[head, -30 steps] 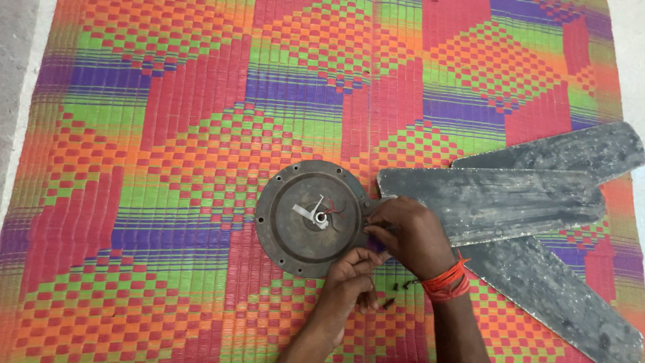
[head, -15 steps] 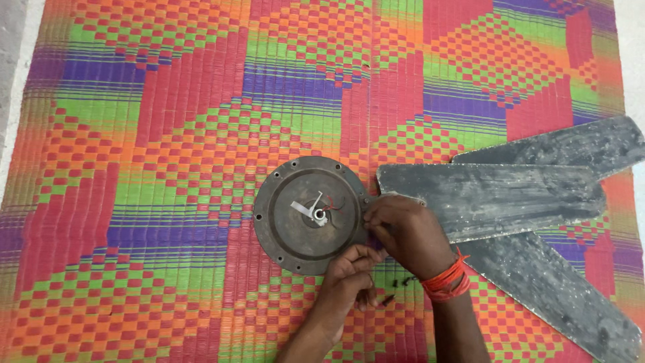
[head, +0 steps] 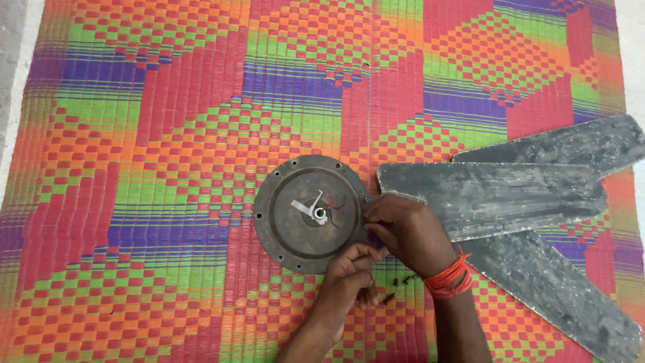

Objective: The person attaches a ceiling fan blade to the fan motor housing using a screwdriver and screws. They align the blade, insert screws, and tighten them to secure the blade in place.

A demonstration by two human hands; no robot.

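Observation:
A round dark metal fan motor disc point(head: 295, 222) lies flat on a woven mat, with a short shaft and thin red wires at its centre. Three dusty grey fan blades point(head: 497, 195) fan out to its right. My right hand point(head: 406, 232), with orange thread on its wrist, has its fingers pinched at the disc's right rim, where the middle blade's narrow end meets it. What it pinches is hidden. My left hand point(head: 349, 279) curls its fingers against the disc's lower right rim. Several small dark screws point(head: 398, 286) lie on the mat between my wrists.
The brightly checked mat point(head: 168, 134) in red, orange, green and purple covers nearly the whole view. Grey floor point(head: 12, 40) shows along the left edge and at the top right corner.
Both hands stay at the disc's right rim with only slight finger movement. The disc and blades have not moved.

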